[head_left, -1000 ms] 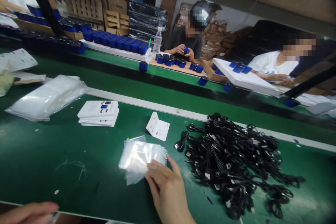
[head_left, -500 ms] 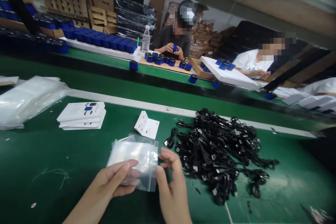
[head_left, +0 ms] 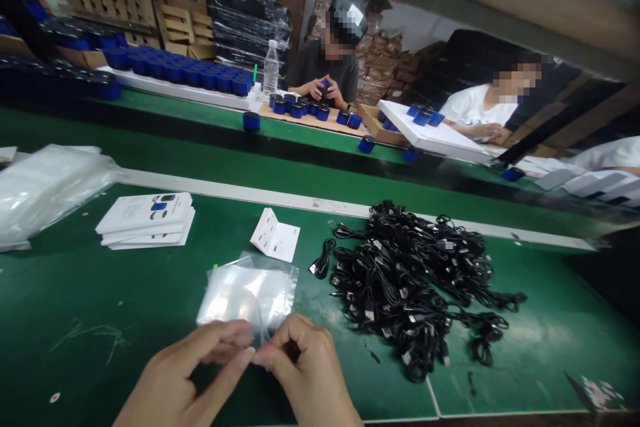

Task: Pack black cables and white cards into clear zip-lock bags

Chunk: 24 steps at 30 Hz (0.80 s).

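A small stack of clear plastic zip bags (head_left: 247, 293) lies on the green bench in front of me. My left hand (head_left: 185, 373) and my right hand (head_left: 303, 370) meet at the stack's near edge, each pinching the edge of a clear bag between thumb and fingers. To the right of the bags sits a big heap of coiled black cables (head_left: 415, 280). One coiled cable (head_left: 323, 259) lies apart at the heap's left side. A folded white card (head_left: 275, 235) rests just behind the bags.
A stack of white printed leaflets (head_left: 147, 219) and a pile of larger plastic bags (head_left: 47, 183) lie at the left. Beyond a green conveyor, two people handle blue round speakers (head_left: 310, 109). A water bottle (head_left: 271, 68) and a white tray (head_left: 430, 135) stand there.
My left hand came up from the bench edge to the bags. Both hands drew together and closed in a pinch on a bag's near edge. The view shifted right.
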Each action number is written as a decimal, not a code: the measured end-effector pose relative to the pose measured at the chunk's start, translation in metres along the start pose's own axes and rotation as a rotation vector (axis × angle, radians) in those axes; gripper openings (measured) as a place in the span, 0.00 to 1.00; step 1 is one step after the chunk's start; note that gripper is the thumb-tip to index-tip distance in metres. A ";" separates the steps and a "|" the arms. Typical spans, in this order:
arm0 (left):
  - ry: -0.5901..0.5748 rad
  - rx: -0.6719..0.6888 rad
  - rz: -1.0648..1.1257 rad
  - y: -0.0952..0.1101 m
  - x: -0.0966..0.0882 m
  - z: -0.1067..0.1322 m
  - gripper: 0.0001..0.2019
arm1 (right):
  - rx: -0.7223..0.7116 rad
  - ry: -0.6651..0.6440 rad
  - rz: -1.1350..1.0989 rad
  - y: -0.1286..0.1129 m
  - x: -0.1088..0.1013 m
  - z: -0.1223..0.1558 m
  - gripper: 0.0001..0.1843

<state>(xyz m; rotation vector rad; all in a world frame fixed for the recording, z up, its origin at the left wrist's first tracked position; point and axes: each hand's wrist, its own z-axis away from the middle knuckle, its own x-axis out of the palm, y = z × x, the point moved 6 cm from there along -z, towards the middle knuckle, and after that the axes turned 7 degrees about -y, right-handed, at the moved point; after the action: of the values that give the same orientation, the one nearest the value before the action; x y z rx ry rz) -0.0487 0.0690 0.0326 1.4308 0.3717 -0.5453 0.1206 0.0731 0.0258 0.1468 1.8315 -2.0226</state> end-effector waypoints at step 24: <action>-0.608 -0.204 0.406 0.008 0.039 0.000 0.17 | -0.429 0.064 0.622 -0.029 0.020 0.010 0.09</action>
<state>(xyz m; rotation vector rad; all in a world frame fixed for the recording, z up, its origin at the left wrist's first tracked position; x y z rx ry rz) -0.0125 0.0649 0.0177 1.0402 -0.3351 -0.5590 0.0939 0.0606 0.0478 0.5777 1.9021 -1.1961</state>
